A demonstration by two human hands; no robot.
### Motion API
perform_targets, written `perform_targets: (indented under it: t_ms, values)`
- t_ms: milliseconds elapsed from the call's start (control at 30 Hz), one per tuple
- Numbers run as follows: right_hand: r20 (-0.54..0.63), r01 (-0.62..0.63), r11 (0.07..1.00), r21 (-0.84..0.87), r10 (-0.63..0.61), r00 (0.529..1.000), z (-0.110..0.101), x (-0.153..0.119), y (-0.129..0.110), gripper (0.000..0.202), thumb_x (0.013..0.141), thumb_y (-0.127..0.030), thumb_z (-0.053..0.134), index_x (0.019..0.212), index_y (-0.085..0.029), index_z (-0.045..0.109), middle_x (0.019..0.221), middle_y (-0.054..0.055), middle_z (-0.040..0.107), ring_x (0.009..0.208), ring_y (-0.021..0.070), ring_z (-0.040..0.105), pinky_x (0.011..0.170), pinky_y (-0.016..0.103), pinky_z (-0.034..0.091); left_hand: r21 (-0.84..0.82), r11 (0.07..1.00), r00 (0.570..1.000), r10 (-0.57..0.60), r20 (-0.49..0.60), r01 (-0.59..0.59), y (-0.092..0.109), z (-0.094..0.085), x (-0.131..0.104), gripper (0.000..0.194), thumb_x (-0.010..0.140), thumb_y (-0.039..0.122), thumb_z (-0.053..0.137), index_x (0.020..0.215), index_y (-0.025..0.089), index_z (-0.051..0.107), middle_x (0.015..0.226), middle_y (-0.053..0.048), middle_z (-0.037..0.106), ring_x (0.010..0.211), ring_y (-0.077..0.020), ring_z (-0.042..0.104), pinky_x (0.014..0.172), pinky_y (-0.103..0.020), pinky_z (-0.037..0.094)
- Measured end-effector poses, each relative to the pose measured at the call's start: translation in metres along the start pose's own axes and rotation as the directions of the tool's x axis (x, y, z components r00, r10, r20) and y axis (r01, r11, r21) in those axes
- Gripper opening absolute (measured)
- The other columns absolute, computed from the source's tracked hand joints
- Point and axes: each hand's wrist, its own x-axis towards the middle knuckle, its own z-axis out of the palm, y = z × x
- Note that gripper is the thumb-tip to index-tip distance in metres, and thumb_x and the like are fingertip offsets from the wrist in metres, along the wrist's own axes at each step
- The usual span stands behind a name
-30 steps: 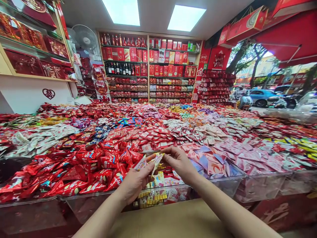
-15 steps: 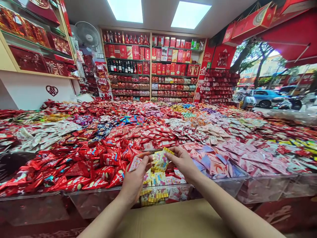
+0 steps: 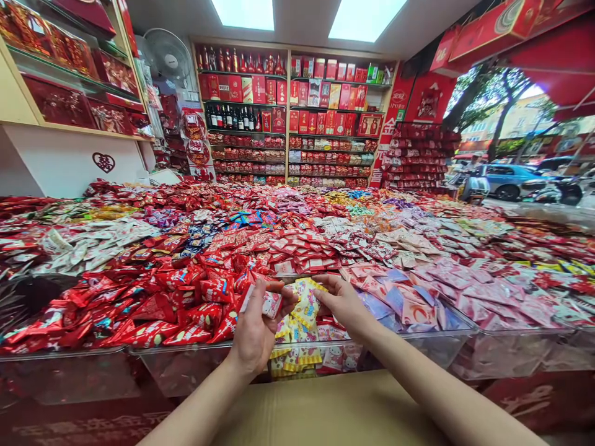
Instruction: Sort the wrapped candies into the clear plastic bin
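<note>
**Holding Status and Changes from the Earlier Frames**

Left hand (image 3: 255, 328): thumb pressed across a pink-and-white packet (image 3: 272, 305), fingers curled behind it; grip closed on the packet. Right hand (image 3: 341, 306): thumb and forefinger pinched together on the upper right edge of a yellow-edged packet (image 3: 304, 302). Contact between the left fingertips and the yellow-edged packet cannot be determined.

Location: both packets are held side by side above the front edge of a clear bin (image 3: 186, 348). Below them, yellow-and-white packets (image 3: 302, 358) show through the bin's front wall, with pink packets (image 3: 335, 357) to their right. Red packets (image 3: 158, 328) lie toward the left end of the front edge. Brown cardboard (image 3: 325, 409) lies in front of the bin, under the forearms.

Changes: one second earlier, the hands were closer together and the yellow-edged packet was seen nearly edge-on; its printed face is now turned to view. Half a second earlier, the pink-and-white packet showed mainly left of the thumb; it now shows on both sides.
</note>
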Motion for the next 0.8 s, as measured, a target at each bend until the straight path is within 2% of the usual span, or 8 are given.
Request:
perform_targets:
  t_ms: [67,133,200,267,367,467,667,800]
  values:
    - [-0.034,-0.039,0.998,0.058,0.041,0.999,0.002,-0.002,-0.003,0.042,0.065,-0.017,0.055,0.107,-0.020,0.047,0.075,-0.002,0.055,0.056,0.0091,0.052,0.051,0.025,0.050,0.001,1.000,1.000,0.008,-0.029,-0.008,0.000,0.000,0.000,0.032,0.078,0.043,0.049,0.074,0.015,0.062,0.067,-0.002,0.066,0.068,-0.0142,0.062,0.069,-0.027,0.050]
    - [-0.024,-0.093,0.987,0.129,0.097,0.995,0.004,-0.004,-0.006,0.042,0.065,-0.013,0.051,0.106,-0.020,0.048,0.075,-0.002,0.055,0.059,0.0101,0.055,0.054,0.027,0.053,-0.005,1.000,0.998,0.024,-0.058,-0.024,-0.001,0.001,0.001,0.031,0.079,0.042,0.049,0.073,0.015,0.062,0.067,-0.002,0.066,0.069,-0.0141,0.061,0.068,-0.027,0.050]
    - [-0.004,-0.138,0.971,0.194,0.142,0.990,0.004,-0.005,-0.009,0.030,0.064,-0.011,0.049,0.093,-0.018,0.052,0.081,0.001,0.057,0.066,0.0117,0.058,0.058,0.028,0.053,-0.007,0.999,0.996,0.052,-0.074,-0.052,-0.001,0.001,0.000,0.030,0.079,0.041,0.049,0.072,0.015,0.062,0.068,-0.002,0.066,0.070,-0.0138,0.061,0.068,-0.026,0.050]
    - [-0.031,-0.136,0.971,0.197,0.145,0.989,0.003,-0.005,-0.012,0.017,0.063,-0.012,0.050,0.080,-0.017,0.052,0.083,0.002,0.059,0.070,0.0127,0.059,0.059,0.027,0.053,-0.002,0.997,0.995,0.071,-0.072,-0.072,-0.001,0.000,0.000,0.030,0.079,0.042,0.048,0.072,0.016,0.061,0.069,-0.002,0.066,0.072,-0.0136,0.061,0.068,-0.026,0.050]
    - [-0.065,-0.093,0.995,-0.042,0.090,0.994,-0.002,-0.004,-0.012,0.009,0.061,-0.017,0.057,0.067,-0.017,0.049,0.062,-0.002,0.055,0.054,0.0091,0.053,0.047,0.021,0.045,-0.027,0.998,0.997,0.048,-0.054,-0.049,0.001,0.000,0.000,0.030,0.079,0.042,0.047,0.073,0.016,0.061,0.070,-0.003,0.066,0.072,-0.0140,0.061,0.069,-0.026,0.050]
    - [-0.057,-0.097,0.942,-0.321,0.083,0.995,-0.004,-0.005,-0.006,0.014,0.060,-0.020,0.058,0.059,-0.017,0.044,0.046,-0.007,0.044,0.040,0.0054,0.040,0.038,0.017,0.031,-0.084,0.996,0.999,0.010,-0.040,-0.014,0.003,-0.001,0.000,0.033,0.080,0.042,0.044,0.074,0.015,0.061,0.070,-0.004,0.066,0.071,-0.0156,0.061,0.067,-0.028,0.051]
    - [-0.068,-0.149,0.906,-0.397,0.133,0.989,-0.001,-0.004,0.004,0.015,0.057,-0.013,0.052,0.070,-0.019,0.045,0.049,-0.006,0.051,0.042,0.0072,0.046,0.041,0.018,0.034,-0.145,0.989,0.998,-0.025,-0.052,0.017,0.006,0.000,-0.002,0.042,0.081,0.047,0.037,0.075,0.013,0.062,0.069,-0.007,0.066,0.069,-0.0175,0.062,0.064,-0.030,0.051]
    - [-0.026,-0.120,0.874,-0.471,0.122,0.992,-0.003,-0.005,0.003,0.009,0.059,-0.019,0.054,0.063,-0.018,0.046,0.052,-0.001,0.057,0.048,0.0097,0.052,0.044,0.019,0.035,-0.143,0.989,0.998,-0.034,-0.059,0.025,0.007,0.002,-0.002,0.044,0.082,0.046,0.034,0.074,0.013,0.062,0.068,-0.008,0.067,0.069,-0.0177,0.063,0.063,-0.030,0.051]
